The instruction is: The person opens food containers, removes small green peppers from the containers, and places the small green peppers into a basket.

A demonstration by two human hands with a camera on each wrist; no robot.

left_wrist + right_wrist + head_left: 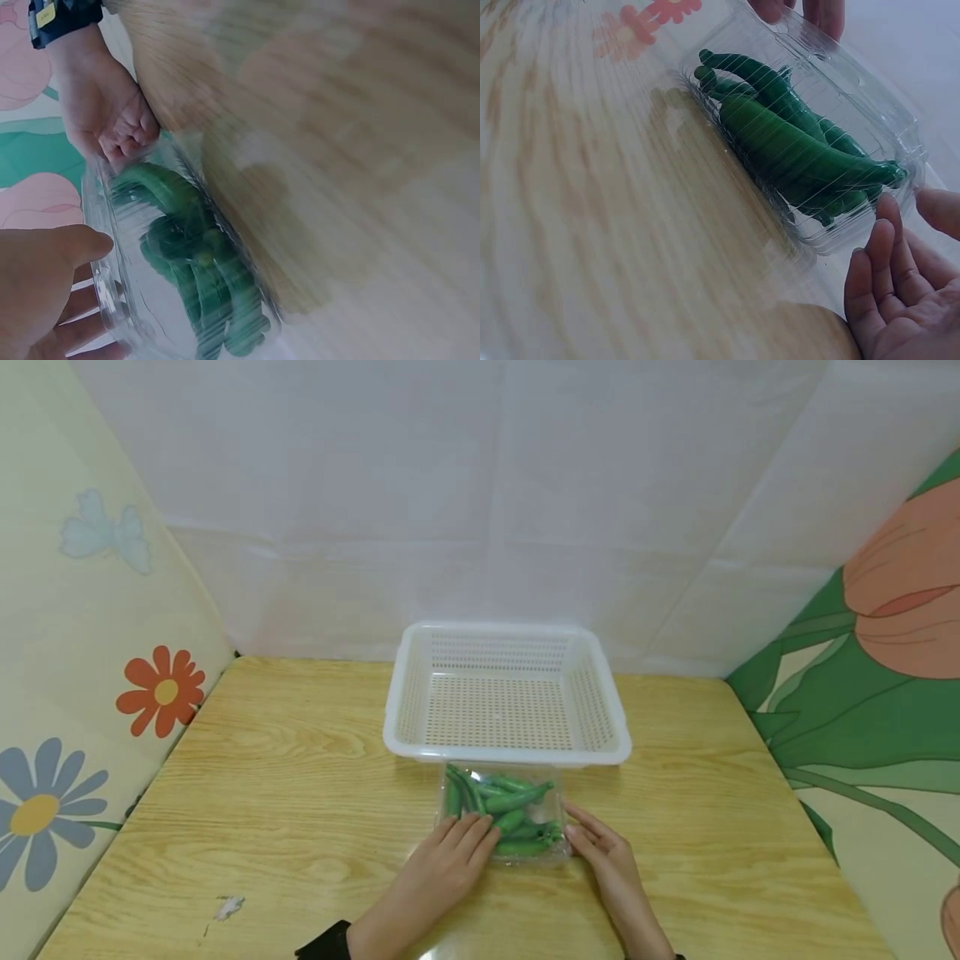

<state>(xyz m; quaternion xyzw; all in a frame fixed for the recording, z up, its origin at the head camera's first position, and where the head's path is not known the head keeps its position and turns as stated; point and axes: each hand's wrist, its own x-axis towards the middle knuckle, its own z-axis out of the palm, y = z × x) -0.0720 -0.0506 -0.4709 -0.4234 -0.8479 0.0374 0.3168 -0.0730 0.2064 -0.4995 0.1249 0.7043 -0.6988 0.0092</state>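
A clear plastic box of long green chili peppers is at the table's middle, in front of the basket. My left hand lies over its near left part, fingers fairly straight across the lid. In the left wrist view, the left thumb is at the lid's edge. My right hand holds the box at its near right corner. The right wrist view shows that hand's thumb and fingertips on either side of the box's corner.
A white perforated plastic basket stands just behind the box, with nothing in it. The wood-grain table has a pale worn patch at front left. A white sheet hangs behind, and flower-patterned panels flank the table.
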